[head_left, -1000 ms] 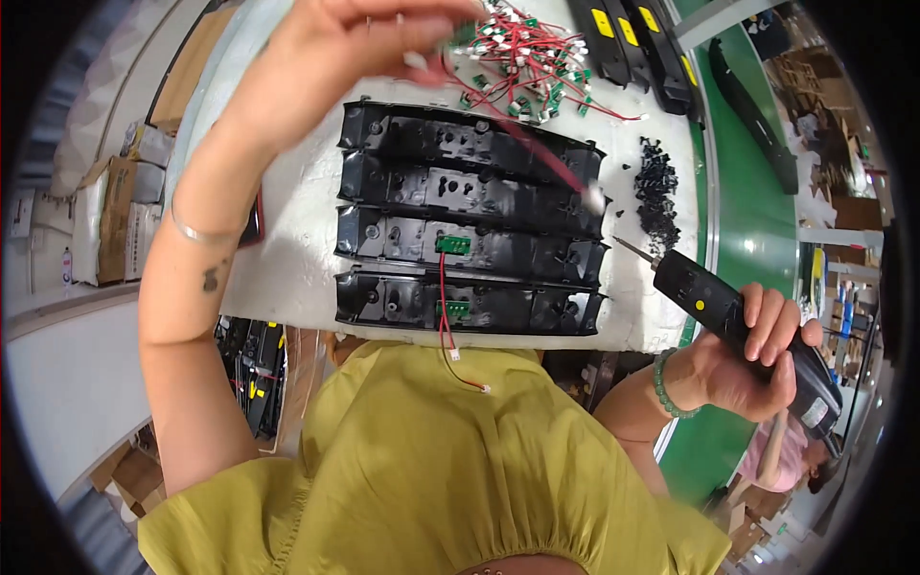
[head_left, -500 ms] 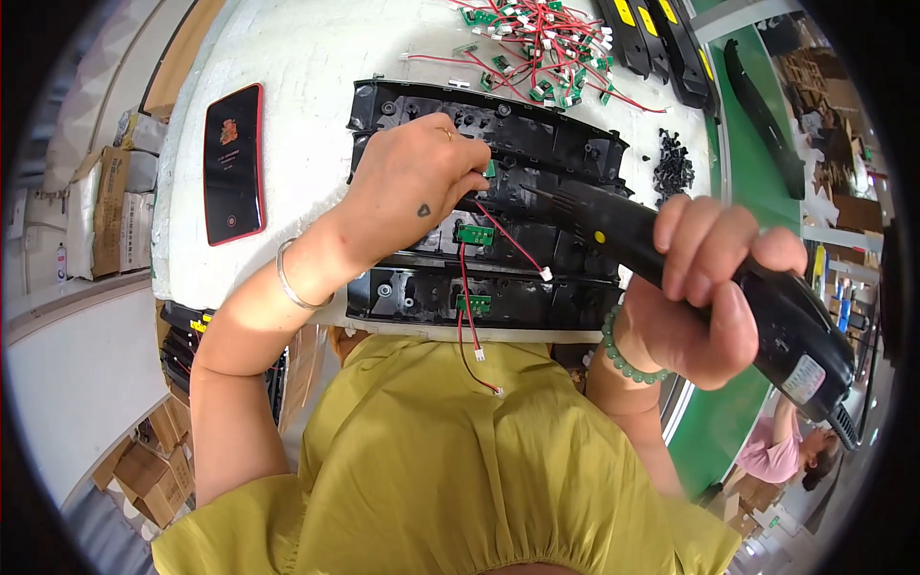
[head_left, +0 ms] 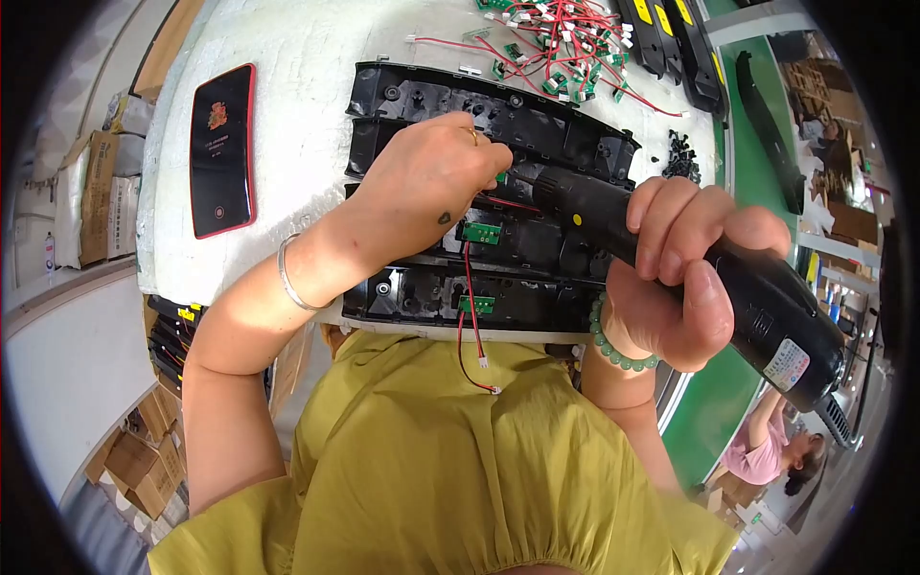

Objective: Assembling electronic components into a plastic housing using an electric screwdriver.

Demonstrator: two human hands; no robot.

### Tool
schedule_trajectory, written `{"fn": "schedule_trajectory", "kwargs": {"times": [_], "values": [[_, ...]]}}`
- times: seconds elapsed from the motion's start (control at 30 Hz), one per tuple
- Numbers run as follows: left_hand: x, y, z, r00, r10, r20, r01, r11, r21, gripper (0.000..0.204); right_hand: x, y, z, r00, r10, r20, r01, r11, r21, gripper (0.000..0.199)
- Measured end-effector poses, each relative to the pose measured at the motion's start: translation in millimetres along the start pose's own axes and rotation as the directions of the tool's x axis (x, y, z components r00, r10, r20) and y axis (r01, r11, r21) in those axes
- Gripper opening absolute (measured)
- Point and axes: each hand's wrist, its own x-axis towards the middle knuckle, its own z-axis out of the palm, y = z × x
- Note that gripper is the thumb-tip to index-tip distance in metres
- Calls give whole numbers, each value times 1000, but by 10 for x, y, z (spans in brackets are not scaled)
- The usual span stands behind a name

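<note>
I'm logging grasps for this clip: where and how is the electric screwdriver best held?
The electric screwdriver is probably best gripped mid-barrel, from the right, as the right hand has it: the body is long and thick, the thin bit points left, and the cable leaves its rear.

I count two hands of my own, the left hand [head_left: 436, 168] and the right hand [head_left: 676, 278]. I have one electric screwdriver [head_left: 585, 206], four black housings [head_left: 556, 125] and three green boards [head_left: 479, 233] among them, one partly hidden by my fingers. There is one phone [head_left: 223, 153], one heap of screws [head_left: 680, 158] and one tangle of wired boards [head_left: 565, 48], both too crowded to number. I wear one bangle [head_left: 287, 273], one beaded bracelet [head_left: 618, 359] and one ring [head_left: 473, 137].
</note>
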Motion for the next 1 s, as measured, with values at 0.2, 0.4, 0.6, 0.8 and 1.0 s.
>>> {"fn": "schedule_trajectory", "kwargs": {"times": [0.2,0.4,0.6,0.8,1.0], "values": [[-10,-28,4,1000,-13,28,14,999,-36,9,16,24,32,1000,22,22,-22,1000,-3,32],[-20,-34,1,999,-31,34,34,997,-73,8,10,3,115,999,51,18,-50,996,-76,33],[-17,-36,-25,998,-26,49,30,996,-89,12,21,13,110,997,54,62,-48,995,-85,34],[-15,-18,10,998,-46,47,50,994,-94,11,75,-15,198,982,140,126,-115,975,-188,24],[4,-29,-15,1000,21,17,-20,996,-85,11,85,32,230,986,152,75,-127,954,-271,26]]}}
